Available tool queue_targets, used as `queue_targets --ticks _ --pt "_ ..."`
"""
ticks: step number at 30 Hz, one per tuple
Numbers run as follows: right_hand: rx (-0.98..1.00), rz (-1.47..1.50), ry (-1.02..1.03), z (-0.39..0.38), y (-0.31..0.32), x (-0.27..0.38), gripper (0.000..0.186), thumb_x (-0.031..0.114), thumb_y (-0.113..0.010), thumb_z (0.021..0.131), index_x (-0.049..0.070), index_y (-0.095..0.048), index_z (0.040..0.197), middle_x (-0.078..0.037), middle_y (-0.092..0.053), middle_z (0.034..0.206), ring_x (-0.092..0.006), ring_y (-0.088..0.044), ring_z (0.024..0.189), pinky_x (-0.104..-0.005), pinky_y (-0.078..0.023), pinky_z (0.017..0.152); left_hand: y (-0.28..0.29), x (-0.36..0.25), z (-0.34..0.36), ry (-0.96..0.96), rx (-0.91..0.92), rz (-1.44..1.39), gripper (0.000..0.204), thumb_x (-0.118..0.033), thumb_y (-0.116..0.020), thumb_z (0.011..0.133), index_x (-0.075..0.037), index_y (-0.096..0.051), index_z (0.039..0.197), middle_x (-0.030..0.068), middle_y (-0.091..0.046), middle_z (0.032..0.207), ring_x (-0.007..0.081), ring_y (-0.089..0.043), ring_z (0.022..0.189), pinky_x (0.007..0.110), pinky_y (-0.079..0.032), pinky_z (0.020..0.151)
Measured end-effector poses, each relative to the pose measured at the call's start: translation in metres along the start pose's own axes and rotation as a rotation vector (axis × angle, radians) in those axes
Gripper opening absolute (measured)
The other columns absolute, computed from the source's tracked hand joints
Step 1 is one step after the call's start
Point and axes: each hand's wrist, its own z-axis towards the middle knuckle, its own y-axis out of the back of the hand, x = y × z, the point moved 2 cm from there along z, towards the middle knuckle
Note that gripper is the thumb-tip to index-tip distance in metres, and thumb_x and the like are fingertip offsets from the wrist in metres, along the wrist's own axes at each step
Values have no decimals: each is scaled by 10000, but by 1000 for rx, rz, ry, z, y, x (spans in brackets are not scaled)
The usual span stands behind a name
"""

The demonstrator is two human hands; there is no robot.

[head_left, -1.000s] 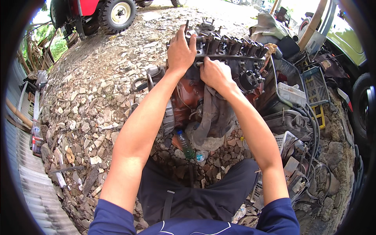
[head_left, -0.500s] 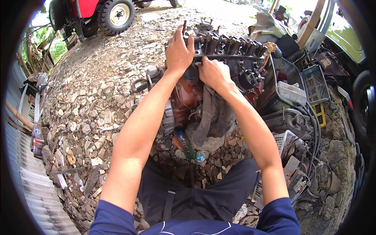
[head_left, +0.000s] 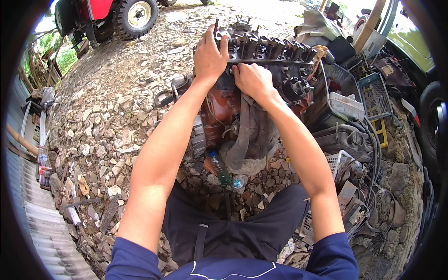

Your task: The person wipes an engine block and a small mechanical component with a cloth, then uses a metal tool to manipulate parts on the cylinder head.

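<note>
engine (head_left: 226, 105) stands before us amid stony ground (head_left: 107, 144), both our hands on it. our left hand (head_left: 210, 59) rests at the left end of its top, thumb held apart from the fingers beside a dark upright rod (head_left: 216, 27); we cannot tell whether it grips anything. our right hand (head_left: 254, 81) is curled against the near side, its fingertips partly hidden, so we cannot tell what they clamp. just below, a limp grey cloth (head_left: 247, 130) hangs down. nearer our knees is a clear bottle (head_left: 220, 169) with a blue cap. to our right we have a white basket (head_left: 337, 161); far off, top left, a red vehicle (head_left: 100, 8).
</note>
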Motion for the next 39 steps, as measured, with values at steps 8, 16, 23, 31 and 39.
queue_targets --ticks 8,16,23,31,39 --pt "16 -9 16 2 -5 -4 412 334 -524 952 -14 -715 841 -259 -700 804 -417 -708 774 -481 -572 737 0 -1 0 15 15 9 494 -308 -544 978 23 -470 1337 261 -623 1201 436 -603 1094 488 -487 926" --pt "-26 -67 21 0 -8 -2 412 340 -523 962 -8 -714 854 -253 -699 798 -409 -708 786 -478 -570 746 1 1 0 -8 -3 2 485 -302 -551 974 22 -480 1328 258 -629 1187 434 -609 1082 484 -492 915" --pt "42 6 2 2 4 -1 388 337 -537 951 -7 -699 875 -246 -701 784 -403 -712 754 -481 -575 722 -1 2 0 -20 -23 12 483 -299 -554 972 21 -480 1325 275 -632 1174 450 -613 1068 492 -495 911" --pt "-22 2 1 1 -4 -3 428 356 -536 967 -1 -717 816 -251 -695 775 -398 -711 759 -476 -570 715 -2 2 0 9 18 -20 494 -307 -551 972 18 -470 1334 283 -640 1136 455 -621 1045 496 -503 890" --pt "-49 -27 24 -4 -5 -4 420 354 -514 976 12 -717 843 -254 -693 802 -423 -695 785 -500 -559 715 -3 3 0 -34 -28 29 499 -317 -543 977 13 -465 1342 279 -645 1114 452 -628 1022 499 -506 876"
